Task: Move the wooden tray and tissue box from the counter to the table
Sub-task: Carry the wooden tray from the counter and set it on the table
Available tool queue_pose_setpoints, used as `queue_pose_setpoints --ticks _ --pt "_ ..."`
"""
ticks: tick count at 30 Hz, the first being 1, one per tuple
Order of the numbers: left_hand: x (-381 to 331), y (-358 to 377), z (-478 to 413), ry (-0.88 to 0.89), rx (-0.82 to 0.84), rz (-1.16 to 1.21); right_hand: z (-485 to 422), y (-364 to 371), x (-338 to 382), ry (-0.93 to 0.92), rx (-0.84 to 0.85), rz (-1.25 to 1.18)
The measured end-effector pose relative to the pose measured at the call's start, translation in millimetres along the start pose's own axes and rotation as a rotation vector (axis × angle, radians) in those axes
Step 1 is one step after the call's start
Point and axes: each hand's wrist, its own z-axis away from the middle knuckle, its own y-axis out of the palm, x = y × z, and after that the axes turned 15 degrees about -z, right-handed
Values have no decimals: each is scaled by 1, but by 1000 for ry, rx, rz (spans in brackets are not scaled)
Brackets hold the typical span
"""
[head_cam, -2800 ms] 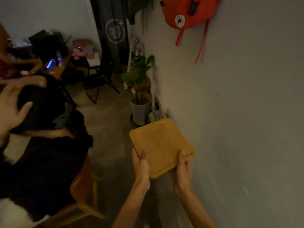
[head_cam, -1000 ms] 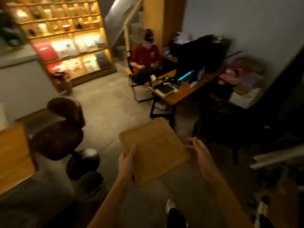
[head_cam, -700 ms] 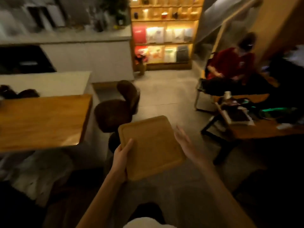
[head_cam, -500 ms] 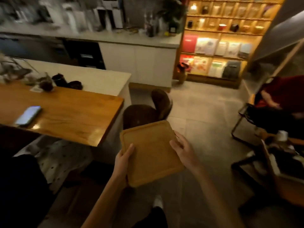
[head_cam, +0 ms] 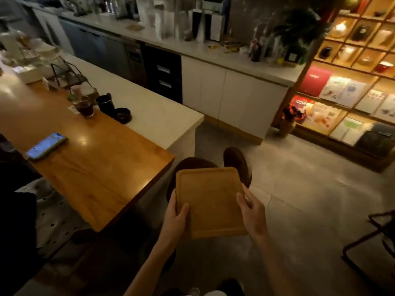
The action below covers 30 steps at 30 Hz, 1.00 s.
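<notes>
I hold a square wooden tray flat in front of me, above the floor. My left hand grips its left edge, thumb on top. My right hand grips its right edge. The tray is empty. To the left stands a wooden table that joins a white counter. A pale box-like thing sits far left on the counter; I cannot tell if it is the tissue box.
A phone lies on the table. Dark cups and a glass stand where table meets counter. A brown stool is under the tray. A lit shelf fills the right; a black chair frame is at right.
The view has swung left from the wall past a seated person to the table and counter. The tray stayed in both hands; my right hand briefly loosened, then gripped the edge again.
</notes>
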Motion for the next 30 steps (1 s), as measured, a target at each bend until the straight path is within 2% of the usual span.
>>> queue_pose_setpoints --ticks 7,15,22,30 --pt "-44 64 -84 -72 -253 -5 -134 -33 1 64 124 -52" --pt "-87 126 -140 -162 -460 74 -250 -60 16 76 322 21" --pt "-93 120 -166 -225 -688 157 -296 -21 29 20 470 46" --pt "-80 83 -180 -277 -902 189 -307 46 25 -16 525 47"
